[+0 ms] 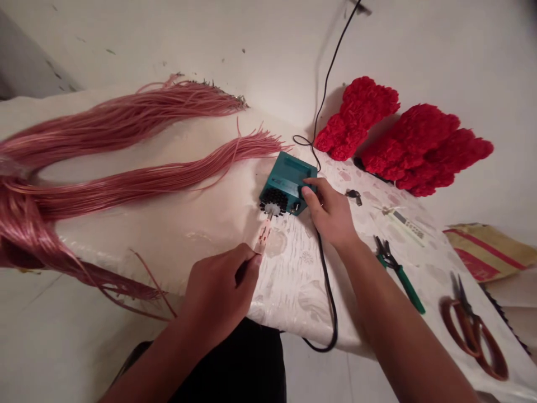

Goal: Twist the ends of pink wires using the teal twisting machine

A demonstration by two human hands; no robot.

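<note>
A small teal machine (286, 178) sits on the table, with a black spiky wheel (273, 198) and a pale hub on its near face. My left hand (226, 294) is closed round the end of a small screwdriver (264, 234) with a clear handle and red marks. Its metal shaft points up at the hub and appears to touch it. Thumb and bent fingers of my right hand (331, 212) grip the right side of the teal machine, near a small switch. The undersides of those fingers are hidden.
Long bundles of pink wire (159, 182) cover the left side. Red ruffled flowers (419, 145) lie at the back right. Green-handled pliers (400, 274), brown-handled scissors (474, 330) and a pale cutter-like tool (405, 224) lie to the right. A black cord (331, 291) hangs past the table edge.
</note>
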